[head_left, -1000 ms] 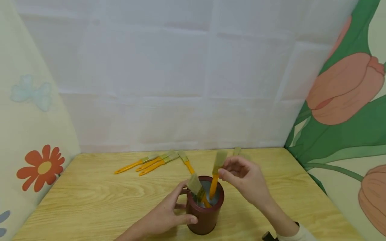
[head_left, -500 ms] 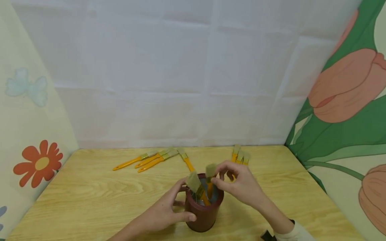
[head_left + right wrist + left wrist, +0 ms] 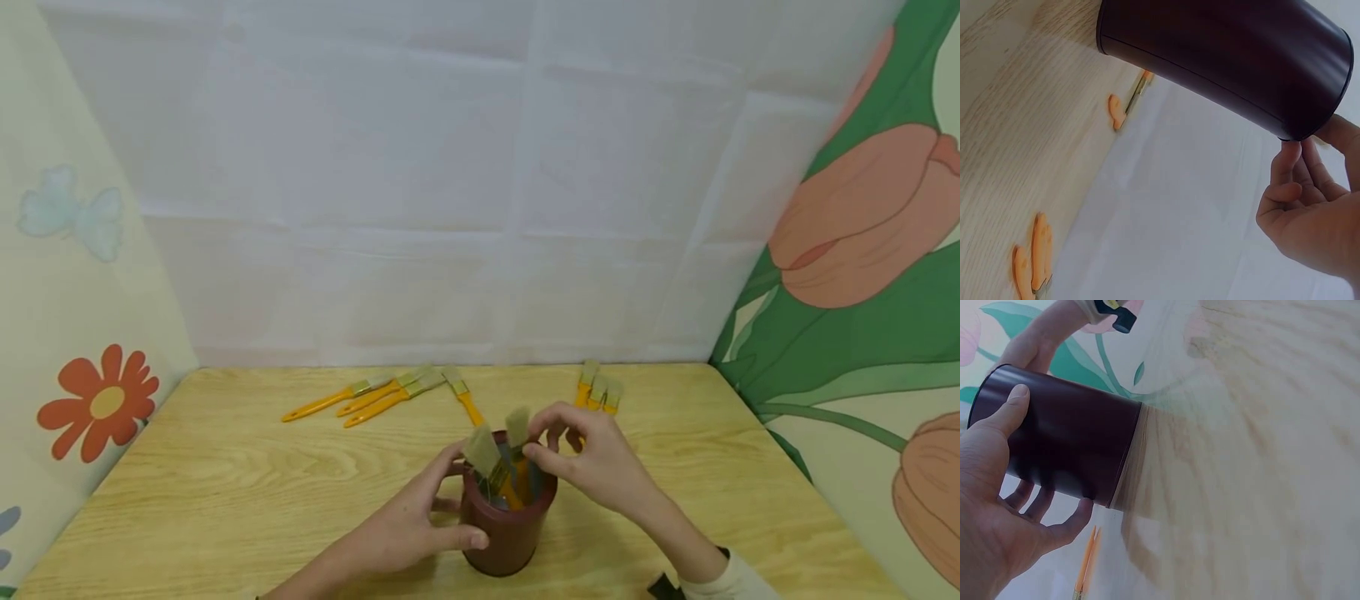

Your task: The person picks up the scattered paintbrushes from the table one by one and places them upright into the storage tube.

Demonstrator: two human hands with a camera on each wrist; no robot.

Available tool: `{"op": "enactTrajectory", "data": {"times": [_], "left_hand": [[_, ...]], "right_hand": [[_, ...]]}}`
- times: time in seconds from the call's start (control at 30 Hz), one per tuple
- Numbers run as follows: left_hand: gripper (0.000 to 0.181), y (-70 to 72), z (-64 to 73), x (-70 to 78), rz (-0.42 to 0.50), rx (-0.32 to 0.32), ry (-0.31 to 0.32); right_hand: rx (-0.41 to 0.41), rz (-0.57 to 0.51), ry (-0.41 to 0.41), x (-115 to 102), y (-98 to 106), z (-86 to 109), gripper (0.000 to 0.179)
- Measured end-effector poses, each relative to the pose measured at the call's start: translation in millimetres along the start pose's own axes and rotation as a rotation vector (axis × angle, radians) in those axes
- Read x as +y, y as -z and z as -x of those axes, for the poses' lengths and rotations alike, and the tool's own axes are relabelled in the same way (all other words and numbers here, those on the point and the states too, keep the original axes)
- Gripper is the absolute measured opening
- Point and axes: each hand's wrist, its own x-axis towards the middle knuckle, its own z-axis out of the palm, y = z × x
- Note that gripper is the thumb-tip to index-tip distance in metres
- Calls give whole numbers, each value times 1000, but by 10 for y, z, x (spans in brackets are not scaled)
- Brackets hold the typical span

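Note:
A dark maroon cylindrical pot stands upright on the wooden table. My left hand grips its side, thumb toward me and fingers round the far side, as the left wrist view of the pot also shows. Inside leans one paintbrush, bristles up and tilted left. Over the rim, my right hand pinches a second paintbrush near its bristles, its orange handle down in the pot. In the right wrist view the pot hides the held brush; the right hand shows at its rim.
Several orange-handled brushes lie at the back left of the table. A single brush lies behind the pot, and a small group of brushes sits behind my right hand. A white cloth hangs behind the table.
My right hand has lowered its brush deeper into the pot and shifted slightly left. The brushes at the back right now show more. The left hand keeps its grip on the pot.

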Motion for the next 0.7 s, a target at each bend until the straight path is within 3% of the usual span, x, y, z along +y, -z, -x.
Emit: {"op": "enactTrajectory", "data": {"times": [0.43,0.57,0.7], "left_hand": [[82,10,6,34,-5,3,-5],[83,9,11,29,-8,7,4],[83,19,15,16,-10,5,7]], "right_hand": [[16,15,-16,-14,57,-11,13],[64,38,-21,32,163,-30,11],[153,91,-83,177,335,-65,15]]}}
